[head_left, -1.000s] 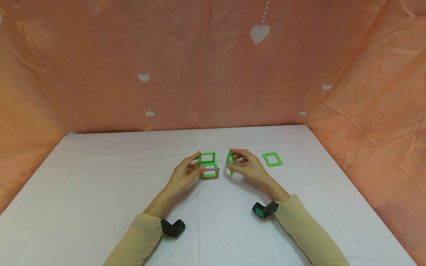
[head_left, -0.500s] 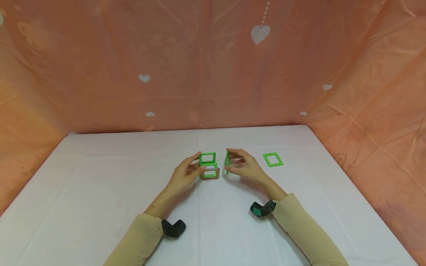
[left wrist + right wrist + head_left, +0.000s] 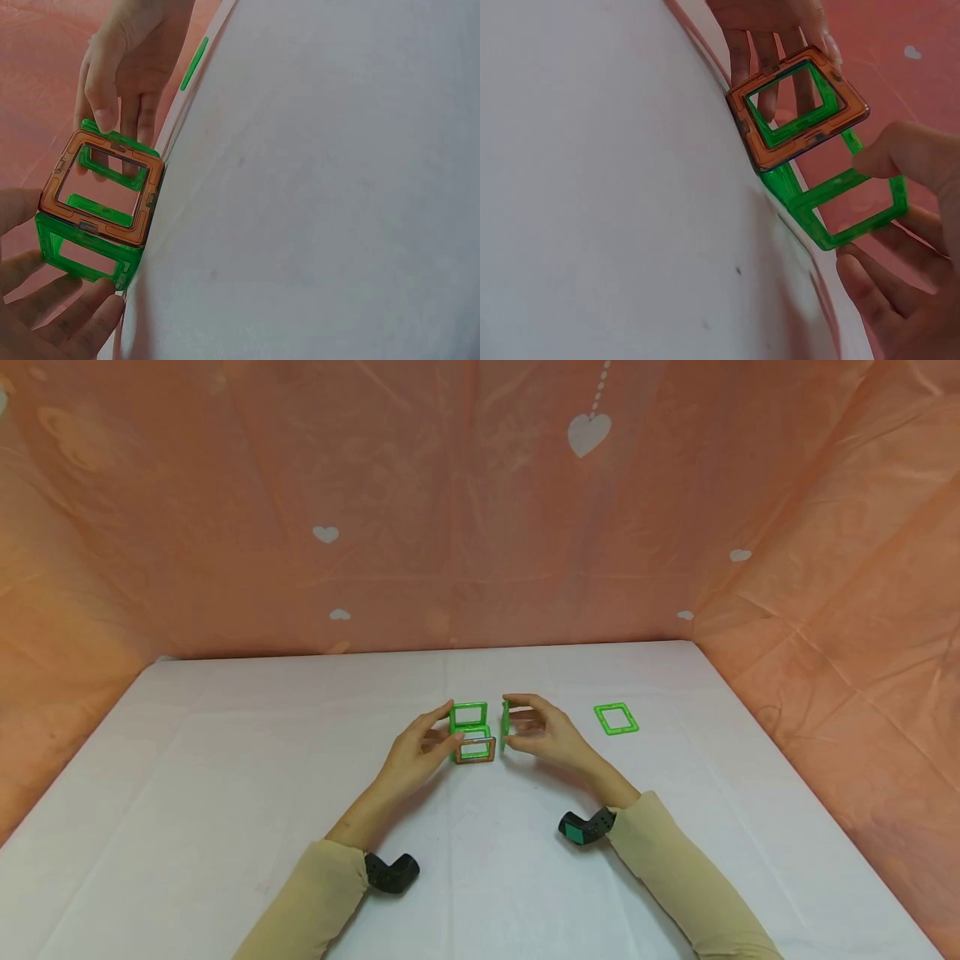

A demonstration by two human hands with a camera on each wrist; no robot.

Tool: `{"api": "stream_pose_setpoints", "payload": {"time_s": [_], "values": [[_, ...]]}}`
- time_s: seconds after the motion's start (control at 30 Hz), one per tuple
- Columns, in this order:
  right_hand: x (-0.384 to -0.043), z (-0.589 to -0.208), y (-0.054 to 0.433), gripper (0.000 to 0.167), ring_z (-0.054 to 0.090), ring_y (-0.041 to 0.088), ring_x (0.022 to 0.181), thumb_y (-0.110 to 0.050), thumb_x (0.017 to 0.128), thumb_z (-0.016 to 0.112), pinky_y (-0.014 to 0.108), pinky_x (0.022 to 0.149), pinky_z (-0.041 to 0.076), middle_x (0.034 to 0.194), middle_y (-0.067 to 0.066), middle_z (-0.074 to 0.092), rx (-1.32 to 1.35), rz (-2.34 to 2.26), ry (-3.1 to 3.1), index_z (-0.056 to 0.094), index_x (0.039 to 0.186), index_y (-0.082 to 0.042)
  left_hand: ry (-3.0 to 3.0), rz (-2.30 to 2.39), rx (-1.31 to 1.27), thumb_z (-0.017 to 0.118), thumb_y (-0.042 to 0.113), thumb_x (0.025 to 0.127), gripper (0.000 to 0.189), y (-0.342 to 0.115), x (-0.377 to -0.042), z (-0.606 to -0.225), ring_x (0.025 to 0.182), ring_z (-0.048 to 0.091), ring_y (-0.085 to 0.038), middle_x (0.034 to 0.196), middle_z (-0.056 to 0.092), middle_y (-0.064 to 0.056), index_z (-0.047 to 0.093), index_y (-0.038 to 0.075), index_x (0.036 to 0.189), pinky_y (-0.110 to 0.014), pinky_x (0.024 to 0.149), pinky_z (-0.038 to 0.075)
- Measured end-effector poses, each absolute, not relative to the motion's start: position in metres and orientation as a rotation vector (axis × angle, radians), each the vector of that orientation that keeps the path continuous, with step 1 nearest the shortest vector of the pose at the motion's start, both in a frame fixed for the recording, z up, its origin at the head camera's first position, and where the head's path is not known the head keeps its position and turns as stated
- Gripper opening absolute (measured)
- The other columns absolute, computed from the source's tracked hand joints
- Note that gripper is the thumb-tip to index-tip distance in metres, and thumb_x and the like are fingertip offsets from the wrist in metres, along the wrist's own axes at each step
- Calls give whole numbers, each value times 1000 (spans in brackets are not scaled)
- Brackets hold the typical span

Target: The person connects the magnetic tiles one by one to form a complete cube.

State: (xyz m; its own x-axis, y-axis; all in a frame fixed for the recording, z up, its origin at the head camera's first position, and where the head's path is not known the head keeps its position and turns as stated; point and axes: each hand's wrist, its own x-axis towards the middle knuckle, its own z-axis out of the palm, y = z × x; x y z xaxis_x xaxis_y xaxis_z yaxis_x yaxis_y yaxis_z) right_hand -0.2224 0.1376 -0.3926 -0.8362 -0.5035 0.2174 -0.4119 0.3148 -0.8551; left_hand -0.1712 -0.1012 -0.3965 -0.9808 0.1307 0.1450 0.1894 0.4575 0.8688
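Note:
Several square magnetic tiles form a box shape near the table's middle. Its front is an orange tile (image 3: 112, 233); green tiles make the base, the back (image 3: 469, 704) and the left side (image 3: 84, 268). My left hand (image 3: 411, 757) grips this box at its left, thumb by the orange tile's corner and fingers along the green side. Just right of the box, my right hand (image 3: 553, 737) pinches another green tile (image 3: 864, 231) upright between thumb and fingers. That tile stands nearly edge-on in the head view, close to the box's right side with a narrow gap.
A loose green tile (image 3: 617, 732) lies flat on the white-covered table (image 3: 225, 810), to the right of the right hand. An orange cloth (image 3: 450, 527) with pale hearts hangs behind and at the sides. Black wrist devices sit at both sleeve cuffs.
My right hand has moved left, bringing its green tile nearer the box and turning it more edge-on to the head view. The left hand and the box stay in place.

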Motion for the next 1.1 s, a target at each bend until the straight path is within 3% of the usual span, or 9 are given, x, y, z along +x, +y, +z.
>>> {"api": "stream_pose_setpoints", "payload": {"time_s": [0.6,0.87,1.1], "values": [[-224,-395,131,63,57,38,119,-3,83,72,48,94,50,140,20,46,-859,-1578,2314,45,139,-4,-2634,-1599,-276,62,23,94,57,-101,-170,-396,114,59,-34,137,51,-17,41,12,146,-49,94,49],[-228,-395,130,62,53,39,123,4,84,67,43,97,49,143,22,44,-844,-1605,2194,42,141,0,-2617,-1634,-288,63,23,94,58,-101,-170,-397,121,56,-35,140,49,-17,40,12,147,-48,100,46],[-228,-395,128,60,50,40,126,1,86,65,42,98,48,142,23,44,-847,-1633,2145,42,142,0,-2610,-1649,-293,62,21,95,57,-101,-169,-396,123,54,-35,142,48,-17,40,12,147,-46,102,45]]}}
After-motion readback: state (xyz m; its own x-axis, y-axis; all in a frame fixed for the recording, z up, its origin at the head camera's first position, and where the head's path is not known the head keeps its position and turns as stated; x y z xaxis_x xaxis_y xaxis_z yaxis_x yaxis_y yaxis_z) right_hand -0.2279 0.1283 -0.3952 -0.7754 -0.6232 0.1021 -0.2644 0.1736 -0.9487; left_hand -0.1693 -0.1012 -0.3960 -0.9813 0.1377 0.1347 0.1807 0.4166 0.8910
